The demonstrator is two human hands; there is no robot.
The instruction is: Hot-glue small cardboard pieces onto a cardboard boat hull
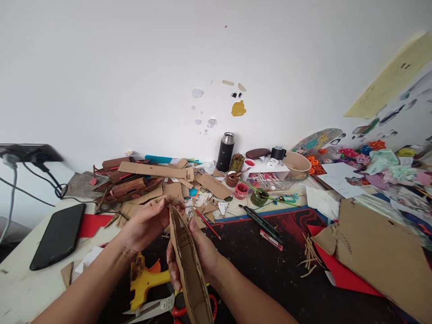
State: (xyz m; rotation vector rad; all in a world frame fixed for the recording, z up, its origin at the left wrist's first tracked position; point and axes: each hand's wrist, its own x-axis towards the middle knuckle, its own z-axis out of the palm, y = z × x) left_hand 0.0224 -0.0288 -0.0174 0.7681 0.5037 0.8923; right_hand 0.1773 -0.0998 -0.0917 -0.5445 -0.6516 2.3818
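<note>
Right hand [205,253] grasps the narrow cardboard trough [191,263], left hand [147,223] at its pointed tip, grip unclear; over-squeezing could buckle the walls or split the tip.

"GB" inside cardboard piece [192,265], next character unclear; white scrap [223,209]: print too small.
</note>
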